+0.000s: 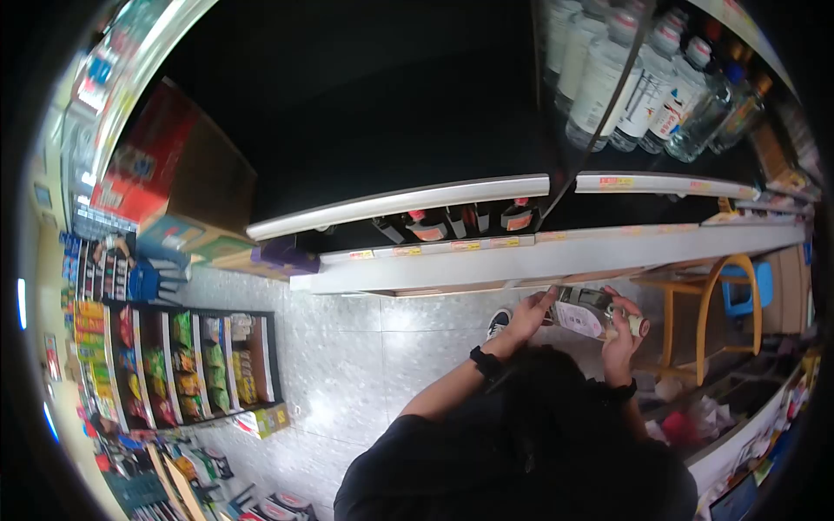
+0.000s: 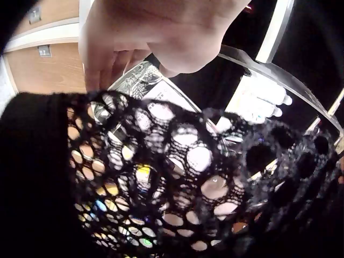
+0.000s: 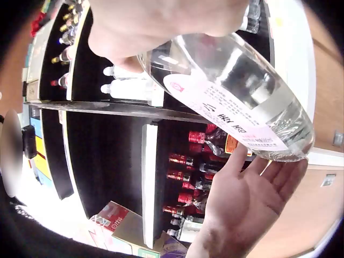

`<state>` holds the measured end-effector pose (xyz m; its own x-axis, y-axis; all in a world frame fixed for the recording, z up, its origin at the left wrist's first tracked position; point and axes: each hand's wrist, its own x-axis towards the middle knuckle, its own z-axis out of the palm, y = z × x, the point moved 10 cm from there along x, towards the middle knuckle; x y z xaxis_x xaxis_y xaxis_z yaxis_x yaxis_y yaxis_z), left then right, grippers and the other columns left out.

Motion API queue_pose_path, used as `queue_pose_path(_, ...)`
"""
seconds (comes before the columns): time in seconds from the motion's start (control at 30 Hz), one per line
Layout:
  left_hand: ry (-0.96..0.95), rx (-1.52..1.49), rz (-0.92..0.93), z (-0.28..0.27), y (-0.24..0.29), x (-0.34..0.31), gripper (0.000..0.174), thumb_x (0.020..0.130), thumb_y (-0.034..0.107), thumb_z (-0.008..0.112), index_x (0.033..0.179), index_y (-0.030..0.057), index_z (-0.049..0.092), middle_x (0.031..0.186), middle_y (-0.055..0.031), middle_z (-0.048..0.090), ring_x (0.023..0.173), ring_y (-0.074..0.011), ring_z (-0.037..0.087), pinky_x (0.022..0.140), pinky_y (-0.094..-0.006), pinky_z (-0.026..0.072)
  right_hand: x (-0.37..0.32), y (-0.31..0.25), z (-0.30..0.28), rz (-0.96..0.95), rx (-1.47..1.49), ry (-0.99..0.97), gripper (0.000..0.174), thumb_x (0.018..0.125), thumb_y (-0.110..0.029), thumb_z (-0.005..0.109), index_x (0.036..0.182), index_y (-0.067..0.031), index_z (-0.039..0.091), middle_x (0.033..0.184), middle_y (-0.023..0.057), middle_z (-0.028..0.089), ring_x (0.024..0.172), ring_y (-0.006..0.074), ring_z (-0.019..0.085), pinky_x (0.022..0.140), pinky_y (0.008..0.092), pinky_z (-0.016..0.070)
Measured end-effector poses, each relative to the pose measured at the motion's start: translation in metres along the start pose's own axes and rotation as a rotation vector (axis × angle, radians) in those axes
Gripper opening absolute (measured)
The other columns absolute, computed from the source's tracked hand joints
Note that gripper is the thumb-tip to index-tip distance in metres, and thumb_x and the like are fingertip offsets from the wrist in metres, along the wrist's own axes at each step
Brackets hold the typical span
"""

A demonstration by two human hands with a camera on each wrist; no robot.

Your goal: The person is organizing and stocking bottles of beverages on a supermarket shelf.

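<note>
A clear glass bottle [image 1: 580, 318] with a pale pink-and-white label lies tilted between both hands. My right hand [image 1: 619, 337] grips it by the neck end, near the cap [image 1: 641, 327]. At the base, my left hand [image 1: 528, 319] holds the bottle, its thumb by the label's lower edge in the right wrist view. The bottle [image 3: 226, 102] shows its label facing that camera, with the left hand [image 3: 244, 196] under the base. In the left wrist view, black mesh fabric [image 2: 161, 172] hides much of the bottle [image 2: 142, 83] below the left hand [image 2: 161, 32].
A dark shelf unit with a white edge [image 1: 417, 204] stands before me, with bottles [image 1: 643, 95] upper right and red-capped bottles [image 3: 188, 177] lower down. A red carton [image 1: 161, 165] sits at left. A wooden chair [image 1: 708, 321], a blue stool [image 1: 749, 291] and a snack rack [image 1: 187, 365] stand around.
</note>
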<state>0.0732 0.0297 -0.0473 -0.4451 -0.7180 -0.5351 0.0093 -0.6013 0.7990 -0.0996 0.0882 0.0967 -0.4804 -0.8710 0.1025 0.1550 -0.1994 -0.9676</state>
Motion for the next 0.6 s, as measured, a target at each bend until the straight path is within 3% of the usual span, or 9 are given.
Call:
queue_pose_path(0.17,0.131,-0.010,-0.023,-0.004,-0.012,-0.027,0.061,0.095,0.051,0.048,0.116,-0.0057,0.058,0.101,-0.0127,0.063,0.087,-0.0190,0.061,0.075,-0.0322,0.0517,-0.009,0.008,-0.002,-0.066,0.030,-0.123,0.028,0.080,-0.005,0.051,0.106,0.0050,0.057,0.116,0.0267,0.060,0.111,0.0342,0.056,0.101,0.0437,0.0391)
queue_pose_path(0.37,0.270,-0.107,0.023,-0.027,-0.012,-0.063,0.054,0.096,0.048,0.047,0.109,-0.0031,0.060,0.084,-0.0079,0.059,0.079,-0.0165,0.058,0.071,-0.0297,0.0492,-0.020,0.015,0.027,0.013,0.015,-0.233,0.028,0.081,-0.008,0.050,0.104,0.0057,0.057,0.117,0.0270,0.059,0.113,0.0353,0.055,0.101,0.0443,0.0397)
queue_pose_path(0.6,0.394,-0.258,0.056,-0.095,-0.011,-0.084,0.052,0.096,0.045,0.049,0.113,-0.0035,0.058,0.088,-0.0090,0.062,0.080,-0.0165,0.059,0.070,-0.0299,0.0484,-0.020,0.019,0.115,0.001,0.042,-0.419,0.026,0.080,-0.005,0.050,0.102,0.0075,0.057,0.115,0.0262,0.061,0.111,0.0347,0.057,0.102,0.0436,0.0393)
